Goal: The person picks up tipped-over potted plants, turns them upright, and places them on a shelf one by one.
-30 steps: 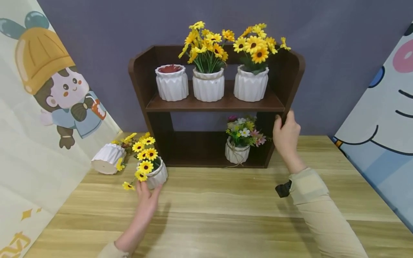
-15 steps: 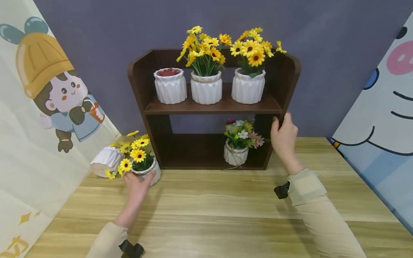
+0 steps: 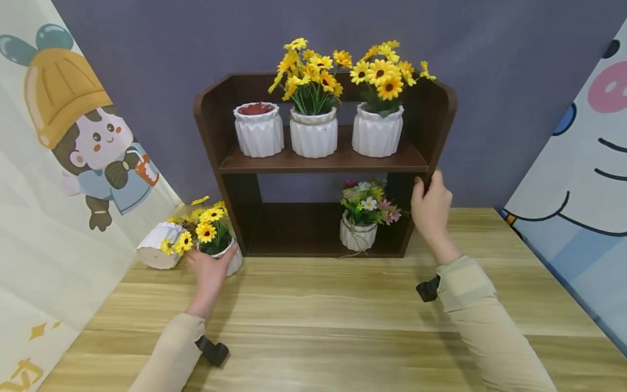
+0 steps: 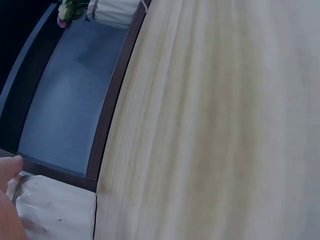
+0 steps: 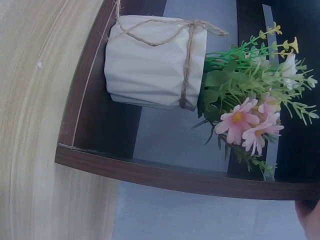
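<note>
In the head view my left hand [image 3: 208, 269] grips a white fluted flowerpot [image 3: 236, 262] of yellow daisies [image 3: 208, 231], thumb at its rim. This pot stands on the table beside the left side of a dark brown two-tier shelf [image 3: 323, 164]. My left thumb [image 4: 10, 170] and the white pot's wall [image 4: 52, 207] show at the left wrist view's lower left corner. My right hand [image 3: 432, 209] holds the shelf's right side panel, its fingers hidden behind it. On the lower tier sits a twine-tied pot [image 5: 152, 62] of pink, white and yellow flowers [image 5: 240, 120].
A white pot [image 3: 159, 247] lies tipped over at the far left. On the upper tier stand a pot with reddish-brown filling [image 3: 259, 133] and two pots of yellow flowers, a middle pot [image 3: 313, 136] and a right pot [image 3: 377, 133]. Printed cloths hang at both sides.
My left hand has closed on the yellow-daisy flowerpot and shifted it left and back, towards the tipped pot. My right hand has kept its hold on the shelf. The head view has shifted slightly.
</note>
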Available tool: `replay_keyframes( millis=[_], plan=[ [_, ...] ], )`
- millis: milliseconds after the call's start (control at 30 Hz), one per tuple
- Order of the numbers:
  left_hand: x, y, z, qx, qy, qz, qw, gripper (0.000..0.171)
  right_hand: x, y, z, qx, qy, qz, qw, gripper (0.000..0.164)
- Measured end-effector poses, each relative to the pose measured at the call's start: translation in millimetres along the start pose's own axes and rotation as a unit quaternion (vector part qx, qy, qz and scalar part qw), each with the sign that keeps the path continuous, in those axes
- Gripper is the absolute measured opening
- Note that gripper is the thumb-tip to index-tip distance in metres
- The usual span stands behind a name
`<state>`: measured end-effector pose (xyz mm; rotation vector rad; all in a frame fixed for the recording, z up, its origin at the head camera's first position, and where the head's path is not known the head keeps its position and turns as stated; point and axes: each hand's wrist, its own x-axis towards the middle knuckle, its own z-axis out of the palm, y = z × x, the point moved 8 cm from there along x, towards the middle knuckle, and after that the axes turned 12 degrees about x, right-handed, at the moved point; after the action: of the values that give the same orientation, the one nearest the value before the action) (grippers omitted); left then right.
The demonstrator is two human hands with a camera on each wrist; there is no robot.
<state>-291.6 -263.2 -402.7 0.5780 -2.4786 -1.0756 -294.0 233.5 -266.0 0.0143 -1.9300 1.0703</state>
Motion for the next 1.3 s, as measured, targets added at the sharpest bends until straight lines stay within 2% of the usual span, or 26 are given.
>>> replay_keyframes(
  millis=[133,267,633,733,867,1033,1133,1300],
  plan=[
    [3.8,-1.0,0.0,-0.004,0.016,-0.013,0.9998,0.106,0.1,0.1,0.3,0.000,-0.001,-0.002,1.000,0.026],
    [4.5,-0.4,-2.2,-0.010,0.020,-0.010,0.9997,0.100,-0.3,0.5,0.2,0.001,0.000,0.000,1.000,0.026],
    [-7.1,-2.9,-19.0,-0.033,0.018,0.023,0.9990,0.088,-1.1,-0.3,-0.3,-0.002,0.000,-0.004,1.000,0.027],
    [-11.9,-3.7,-24.3,-0.025,0.010,0.024,0.9994,0.088,-1.0,-0.7,-0.3,-0.003,0.000,-0.003,1.000,0.026],
    [-19.9,-1.8,-28.7,-0.003,-0.019,0.019,0.9996,0.091,-1.1,-1.1,-0.8,-0.002,0.002,-0.002,1.000,0.026],
    [-31.1,7.3,-32.6,0.018,-0.071,0.015,0.9972,0.101,-0.8,-2.4,-2.0,0.000,0.004,-0.003,1.000,0.026],
    [-38.2,16.6,-33.2,0.028,-0.099,0.022,0.9945,0.105,-1.1,-3.1,-2.2,0.000,0.004,-0.005,1.000,0.026],
    [-51.4,33.7,-30.6,0.015,-0.127,0.045,0.9907,0.103,-1.2,-3.0,-1.6,-0.002,0.001,-0.005,1.000,0.025]
  ],
)
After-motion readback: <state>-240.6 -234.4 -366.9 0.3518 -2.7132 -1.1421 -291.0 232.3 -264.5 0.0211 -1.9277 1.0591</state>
